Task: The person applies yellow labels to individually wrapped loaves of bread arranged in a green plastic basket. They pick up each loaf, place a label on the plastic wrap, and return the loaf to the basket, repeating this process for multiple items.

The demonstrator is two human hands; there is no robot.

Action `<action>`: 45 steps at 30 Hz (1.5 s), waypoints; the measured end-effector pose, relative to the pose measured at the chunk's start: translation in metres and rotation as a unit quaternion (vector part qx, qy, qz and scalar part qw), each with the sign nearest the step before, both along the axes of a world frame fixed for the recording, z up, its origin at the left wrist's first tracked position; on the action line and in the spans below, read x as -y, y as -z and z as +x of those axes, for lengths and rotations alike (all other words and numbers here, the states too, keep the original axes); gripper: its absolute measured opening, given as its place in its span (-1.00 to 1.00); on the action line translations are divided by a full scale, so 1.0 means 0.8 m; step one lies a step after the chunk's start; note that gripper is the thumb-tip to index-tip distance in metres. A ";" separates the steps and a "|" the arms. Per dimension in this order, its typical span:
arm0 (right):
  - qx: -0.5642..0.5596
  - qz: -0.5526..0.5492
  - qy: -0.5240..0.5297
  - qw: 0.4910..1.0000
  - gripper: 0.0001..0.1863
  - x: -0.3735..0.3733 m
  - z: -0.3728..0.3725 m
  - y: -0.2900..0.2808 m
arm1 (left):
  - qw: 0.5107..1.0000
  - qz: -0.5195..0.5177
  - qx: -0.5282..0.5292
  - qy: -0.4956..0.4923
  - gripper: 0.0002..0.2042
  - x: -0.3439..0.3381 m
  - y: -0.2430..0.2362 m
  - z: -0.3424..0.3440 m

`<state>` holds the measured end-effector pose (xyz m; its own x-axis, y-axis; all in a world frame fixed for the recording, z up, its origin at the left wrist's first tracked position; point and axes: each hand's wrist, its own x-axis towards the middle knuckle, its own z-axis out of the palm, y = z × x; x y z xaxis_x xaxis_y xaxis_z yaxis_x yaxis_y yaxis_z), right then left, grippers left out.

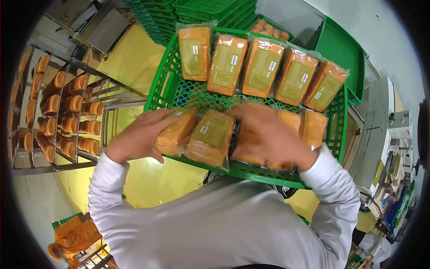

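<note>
A green plastic crate (154,96) holds two rows of bagged bread loaves with olive labels. Spread against the left end of the near row is my left hand (141,134); its fingers lie on the end loaf (170,140) and its thumb points down beside it. Another bagged loaf (209,136) stands right of that one, between my hands. My right hand (266,130) reaches over the right part of the near row, fingers extended and slightly blurred, partly hiding the loaves there. In the far row several loaves (227,65) lean side by side, untouched.
At the left, a metal rack (130,101) carries rows of unbagged loaves. Green crates (210,9) are stacked beyond the crate, beside a tray of round brown items (268,30). A large green tray (342,54) leans at the right, near a white machine (378,130).
</note>
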<state>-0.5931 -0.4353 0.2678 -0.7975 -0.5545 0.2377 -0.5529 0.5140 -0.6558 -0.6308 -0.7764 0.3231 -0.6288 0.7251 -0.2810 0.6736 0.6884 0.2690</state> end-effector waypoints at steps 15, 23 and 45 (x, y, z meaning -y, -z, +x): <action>0.227 -0.307 0.116 0.917 -0.52 0.025 -0.123 0.064 | 0.828 0.482 0.169 -0.232 -0.37 0.008 0.091 -0.139; 0.023 0.073 0.035 0.996 -0.48 0.047 -0.076 0.094 | 0.989 0.140 0.048 0.031 -0.41 -0.010 0.137 -0.140; 0.138 0.066 0.254 0.955 -0.15 0.077 -0.155 -0.005 | 0.987 -0.063 -0.087 -0.118 -0.15 -0.069 0.088 -0.132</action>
<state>-0.7172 -0.4971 0.2720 -0.9938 -0.0901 -0.0649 -0.0262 0.7584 -0.6512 -0.7363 -0.7214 0.2529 -0.8230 0.5185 -0.2319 0.5186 0.8525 0.0654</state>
